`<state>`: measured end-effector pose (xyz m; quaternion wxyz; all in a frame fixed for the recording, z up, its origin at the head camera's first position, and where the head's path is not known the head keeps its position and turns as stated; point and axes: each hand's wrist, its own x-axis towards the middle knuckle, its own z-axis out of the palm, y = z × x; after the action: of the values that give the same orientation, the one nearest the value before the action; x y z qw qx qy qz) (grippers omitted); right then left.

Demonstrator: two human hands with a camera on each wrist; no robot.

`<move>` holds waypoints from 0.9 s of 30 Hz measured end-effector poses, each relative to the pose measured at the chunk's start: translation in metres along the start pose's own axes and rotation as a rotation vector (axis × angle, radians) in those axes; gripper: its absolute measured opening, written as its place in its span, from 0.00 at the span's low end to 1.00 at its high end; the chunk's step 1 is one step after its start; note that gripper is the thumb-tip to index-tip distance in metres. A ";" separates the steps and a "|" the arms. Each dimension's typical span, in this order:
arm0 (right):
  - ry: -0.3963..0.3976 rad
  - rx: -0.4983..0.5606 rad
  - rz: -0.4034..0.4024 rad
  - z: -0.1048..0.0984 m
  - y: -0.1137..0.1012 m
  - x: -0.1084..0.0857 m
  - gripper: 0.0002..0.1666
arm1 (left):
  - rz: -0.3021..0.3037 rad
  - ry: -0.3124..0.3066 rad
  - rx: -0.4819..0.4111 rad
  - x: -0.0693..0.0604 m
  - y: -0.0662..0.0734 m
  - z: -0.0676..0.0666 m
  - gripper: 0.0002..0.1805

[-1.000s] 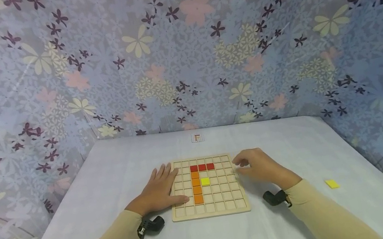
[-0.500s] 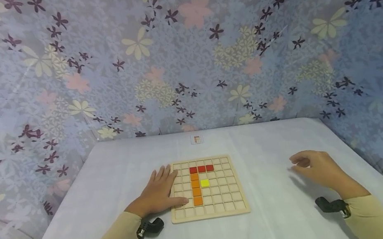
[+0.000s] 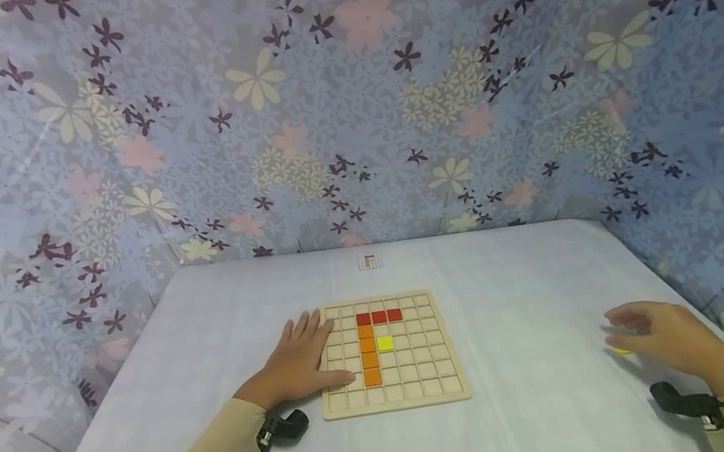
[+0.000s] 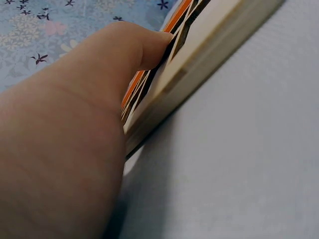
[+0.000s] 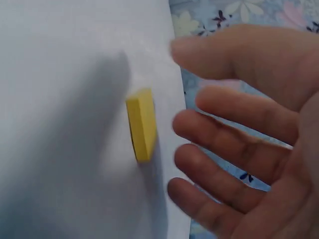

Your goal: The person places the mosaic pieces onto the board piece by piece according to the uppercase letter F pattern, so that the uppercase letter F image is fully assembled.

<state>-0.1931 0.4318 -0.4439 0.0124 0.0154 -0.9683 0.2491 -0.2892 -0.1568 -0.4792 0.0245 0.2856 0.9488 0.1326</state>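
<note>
A wooden grid board (image 3: pixel 430 387) lies on the table in the head view. My left hand (image 3: pixel 298 361) rests on its left edge, fingers spread and thumb over a lower-left cell. Set in the cells are a row of red tiles (image 3: pixel 380 317), a column of orange tiles (image 3: pixel 371 360) and one yellow tile (image 3: pixel 384 343). Far to the right, my right hand (image 3: pixel 667 336) hovers over a loose yellow tile (image 5: pixel 142 124), which it mostly hides in the head view. In the right wrist view the fingers (image 5: pixel 219 134) are loosely bent and apart from that tile, holding nothing.
A small printed card (image 3: pixel 370 261) with a grid pattern lies behind the board, near the back of the table. The white-covered table (image 3: pixel 522 295) meets a flowered cloth backdrop (image 3: pixel 342 102). Its right edge runs close to my right hand.
My right hand has moved from beside the board's right edge out to the right, down over the loose yellow tile. The left hand has stayed on the board.
</note>
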 end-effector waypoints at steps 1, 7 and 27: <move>-0.014 -0.002 -0.003 -0.001 0.002 0.000 0.41 | -0.002 0.000 -0.001 0.000 0.000 -0.001 0.66; -0.127 0.035 -0.039 -0.006 0.010 -0.003 0.41 | -0.002 0.004 0.002 0.001 0.000 0.000 0.66; -0.122 0.097 -0.043 -0.002 0.022 -0.002 0.31 | -0.001 0.007 -0.003 0.000 -0.001 0.001 0.65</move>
<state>-0.1922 0.4516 -0.4529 -0.0423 0.0517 -0.9535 0.2939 -0.2899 -0.1571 -0.4801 0.0218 0.2846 0.9489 0.1348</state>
